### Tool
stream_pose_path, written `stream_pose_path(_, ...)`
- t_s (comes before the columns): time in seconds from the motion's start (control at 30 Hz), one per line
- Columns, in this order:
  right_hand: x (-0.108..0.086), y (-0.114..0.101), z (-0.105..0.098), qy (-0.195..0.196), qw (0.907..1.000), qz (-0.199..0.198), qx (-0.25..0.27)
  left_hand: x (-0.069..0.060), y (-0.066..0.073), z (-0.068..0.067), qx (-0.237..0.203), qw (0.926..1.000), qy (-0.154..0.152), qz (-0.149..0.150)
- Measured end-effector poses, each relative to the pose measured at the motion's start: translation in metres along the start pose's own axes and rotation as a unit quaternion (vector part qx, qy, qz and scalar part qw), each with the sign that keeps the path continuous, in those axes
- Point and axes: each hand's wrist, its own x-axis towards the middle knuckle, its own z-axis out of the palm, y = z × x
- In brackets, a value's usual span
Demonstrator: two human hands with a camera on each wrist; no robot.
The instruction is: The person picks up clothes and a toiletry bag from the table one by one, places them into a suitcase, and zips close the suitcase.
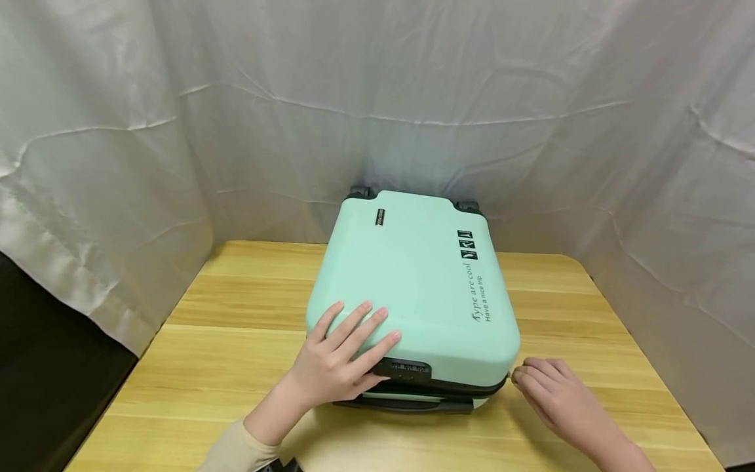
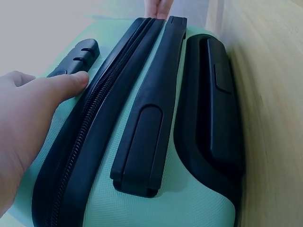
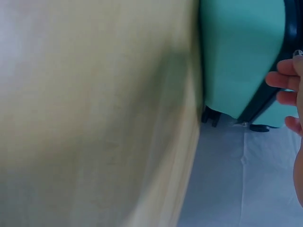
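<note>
A mint-green hard-shell suitcase [image 1: 413, 275] lies flat, its handle side toward me. My left hand [image 1: 339, 364] rests on the lid's near left corner with fingers spread. Its thumb touches the front near the black combination lock [image 1: 407, 369]. At the near right corner, my right hand [image 1: 557, 396] pinches a small metal zipper pull [image 3: 297, 53], mostly covered by the fingers. The black zipper [image 2: 99, 104] runs round the side, its teeth meshed in the left wrist view. Below it sits the black carry handle [image 2: 151, 109].
Under the suitcase is a wooden table [image 1: 236, 367]. Two black wheels [image 1: 361, 192] stick out at the suitcase's far end, close to a pale hanging curtain [image 1: 413, 98]. A recessed black pull handle [image 2: 220, 104] lies near the tabletop.
</note>
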Motion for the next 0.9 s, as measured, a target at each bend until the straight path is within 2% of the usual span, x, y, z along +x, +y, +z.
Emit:
stream_pose_path(0.13,-0.001,-0.004,0.004,0.031,0.9994,-0.016,0.002,0.002,-0.001,-0.001,0.002,1.0,0.001,0.003)
stream_pose_path(0.6,0.006,-0.021,0.004,0.056,0.9982,-0.017,0.01,0.003,-0.001,-0.003,-0.002,1.0,0.004,0.0)
stream_pose_path(0.9,0.013,-0.027,0.005,0.092,0.9948,-0.036,0.026,0.002,-0.001,-0.002,-0.002,1.0,0.003,0.0)
